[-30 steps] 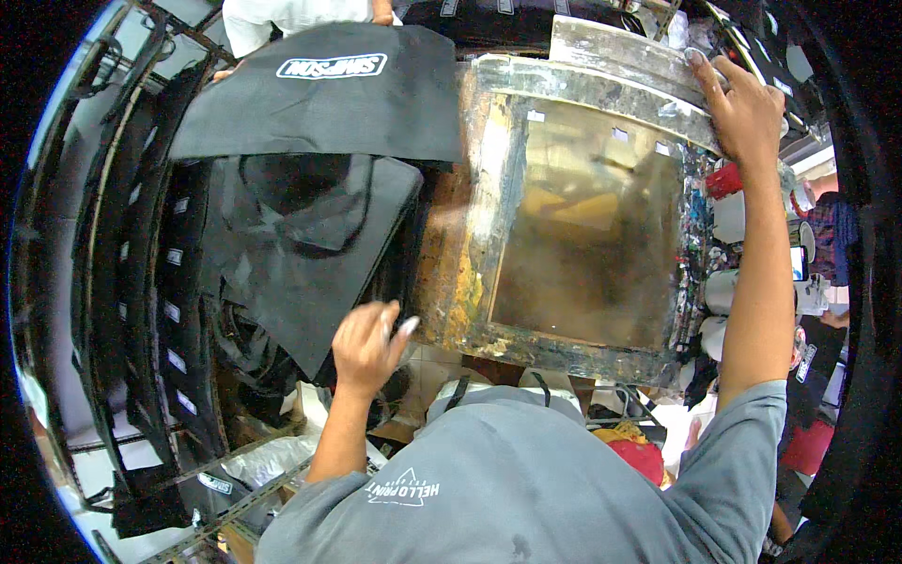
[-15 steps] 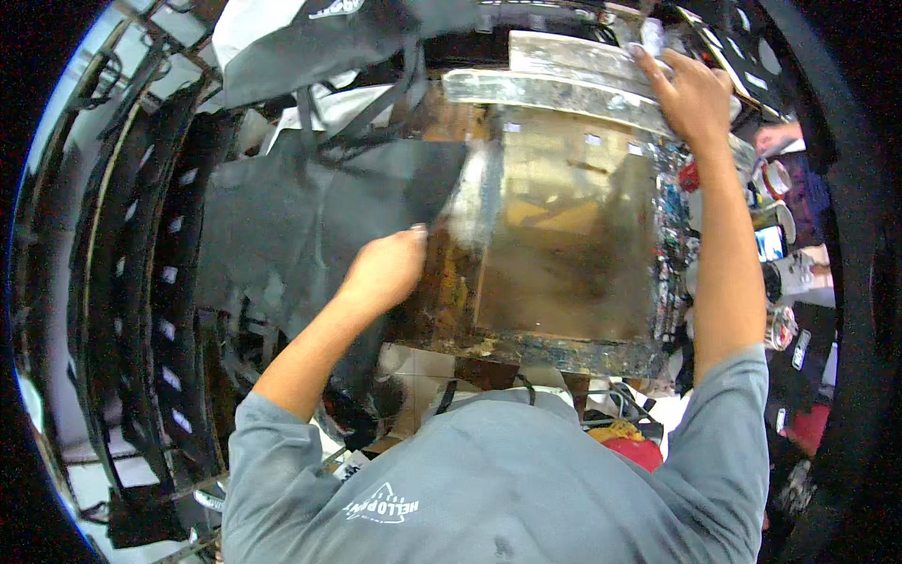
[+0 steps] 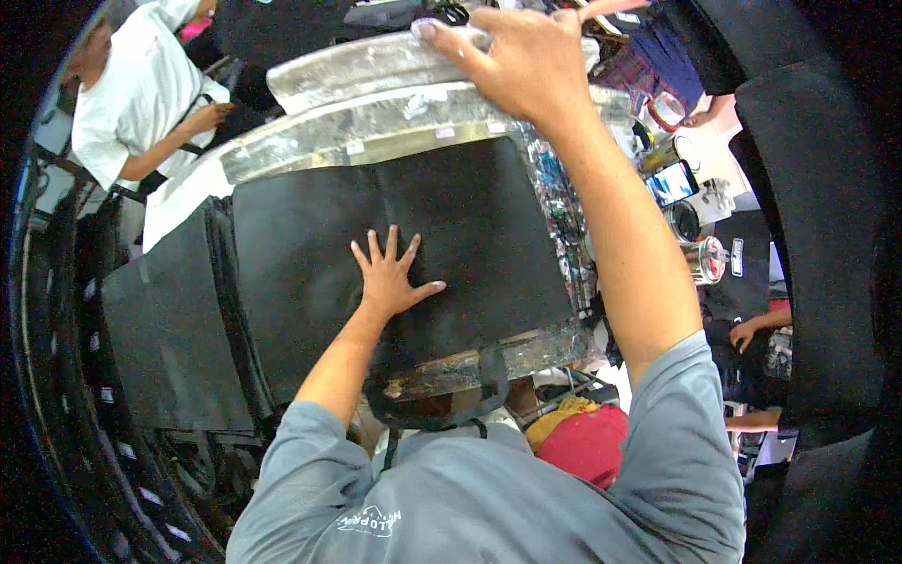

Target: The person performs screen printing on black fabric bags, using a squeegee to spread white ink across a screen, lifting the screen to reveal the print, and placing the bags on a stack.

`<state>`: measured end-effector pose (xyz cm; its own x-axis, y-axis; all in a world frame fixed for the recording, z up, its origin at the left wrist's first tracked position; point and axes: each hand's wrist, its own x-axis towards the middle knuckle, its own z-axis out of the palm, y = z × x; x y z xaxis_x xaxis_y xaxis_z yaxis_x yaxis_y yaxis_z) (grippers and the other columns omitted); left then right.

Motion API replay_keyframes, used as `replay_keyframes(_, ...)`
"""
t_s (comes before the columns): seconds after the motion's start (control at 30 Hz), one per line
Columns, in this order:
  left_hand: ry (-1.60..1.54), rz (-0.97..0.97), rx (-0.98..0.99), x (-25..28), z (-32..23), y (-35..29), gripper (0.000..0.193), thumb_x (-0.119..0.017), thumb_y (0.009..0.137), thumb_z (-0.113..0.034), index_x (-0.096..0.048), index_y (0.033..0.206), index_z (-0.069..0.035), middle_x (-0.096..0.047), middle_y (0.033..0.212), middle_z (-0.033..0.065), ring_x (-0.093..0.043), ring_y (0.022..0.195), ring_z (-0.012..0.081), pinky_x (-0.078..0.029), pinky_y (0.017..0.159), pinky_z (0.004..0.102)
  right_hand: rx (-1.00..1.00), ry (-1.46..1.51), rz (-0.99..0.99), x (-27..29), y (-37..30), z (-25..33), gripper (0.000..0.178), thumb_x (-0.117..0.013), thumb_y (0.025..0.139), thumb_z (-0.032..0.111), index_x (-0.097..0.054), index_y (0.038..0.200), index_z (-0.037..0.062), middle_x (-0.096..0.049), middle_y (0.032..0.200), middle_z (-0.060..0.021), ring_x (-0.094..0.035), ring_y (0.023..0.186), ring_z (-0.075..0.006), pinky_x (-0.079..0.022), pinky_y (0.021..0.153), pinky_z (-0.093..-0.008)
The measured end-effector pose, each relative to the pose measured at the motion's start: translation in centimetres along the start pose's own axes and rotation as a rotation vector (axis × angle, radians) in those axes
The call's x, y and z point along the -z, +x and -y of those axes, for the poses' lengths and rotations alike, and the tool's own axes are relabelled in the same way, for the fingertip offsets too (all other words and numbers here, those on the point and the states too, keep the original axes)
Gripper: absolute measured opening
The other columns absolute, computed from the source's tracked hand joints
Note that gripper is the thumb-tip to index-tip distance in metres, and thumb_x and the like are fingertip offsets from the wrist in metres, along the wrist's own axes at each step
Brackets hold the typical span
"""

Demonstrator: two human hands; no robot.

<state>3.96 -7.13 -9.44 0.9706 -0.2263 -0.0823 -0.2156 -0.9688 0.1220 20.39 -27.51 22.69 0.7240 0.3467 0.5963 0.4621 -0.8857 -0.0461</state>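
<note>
My left hand [image 3: 387,282] lies flat with fingers spread on a black fabric bag [image 3: 479,207]. The bag is spread over a paint-stained board, whose near edge [image 3: 540,355] shows. One of its straps [image 3: 493,371] hangs over that edge. At the far side my right hand [image 3: 531,66] is closed round the top of a whitish, stained frame [image 3: 366,70]. It looks like a screen-printing frame tilted up and seen nearly edge-on; its mesh cannot be made out. A second pale, stained bar [image 3: 310,141] runs along the bag's far edge.
Stacked black bags [image 3: 169,329] lie on the left. Paint crusts the board's right edge [image 3: 561,226]. Beyond it are a phone [image 3: 672,183], a can [image 3: 705,260] and a jar lid [image 3: 683,221]. A person in white [image 3: 150,85] stands far left; another person's hand [image 3: 747,331] shows at right.
The board was mostly bare and a dark bag hung blurred by my left hand; now a bag covers the board, with that hand spread on it. My right hand still grips the frame.
</note>
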Motion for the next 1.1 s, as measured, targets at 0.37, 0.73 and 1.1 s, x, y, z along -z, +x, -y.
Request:
replay_keyframes(0.37, -0.100, -0.046, -0.172, -2.2, -2.0, 5.9, 0.116, -0.065, 0.069, -0.088, -0.034, 0.163, -0.029, -0.016, 0.172, 0.0176, -0.009, 0.156, 0.0516, 0.000, 0.117, 0.0779, 0.020, 0.116, -0.008, 0.2, 1.7, -1.2, 0.081, -0.044, 0.097, 0.073, -0.067, 0.068, 0.0013, -0.068, 0.072, -0.0197, -0.065, 0.074, -0.0368, -0.039, 0.091, -0.0531)
replay_keyframes(0.73, -0.950, -0.481, 0.006, 7.5, -0.4, 2.1, 0.106, -0.076, 0.077, -0.067, -0.036, 0.160, -0.015, -0.040, 0.159, 0.0231, -0.038, 0.147, 0.0445, -0.024, 0.122, 0.0602, 0.010, 0.162, 0.052, 0.5, -0.2, 0.0, 0.074, -0.051, 0.095, 0.070, -0.067, 0.069, 0.0022, -0.067, 0.072, -0.0179, -0.063, 0.072, -0.0333, -0.038, 0.080, -0.0480)
replay_keyframes(1.1, -2.226, -0.157, 0.704, 5.9, 0.8, -12.4, 0.123, -0.034, 0.086, -0.093, -0.029, 0.149, 0.012, -0.055, 0.137, 0.0297, -0.061, 0.125, 0.0385, -0.050, 0.108, 0.0469, 0.129, 0.178, 0.591, -9.8, -17.7, -1.2, 0.054, -0.088, 0.073, 0.033, -0.062, 0.114, 0.0089, -0.069, 0.104, -0.0131, -0.067, 0.104, -0.0344, -0.050, 0.084, -0.0512)
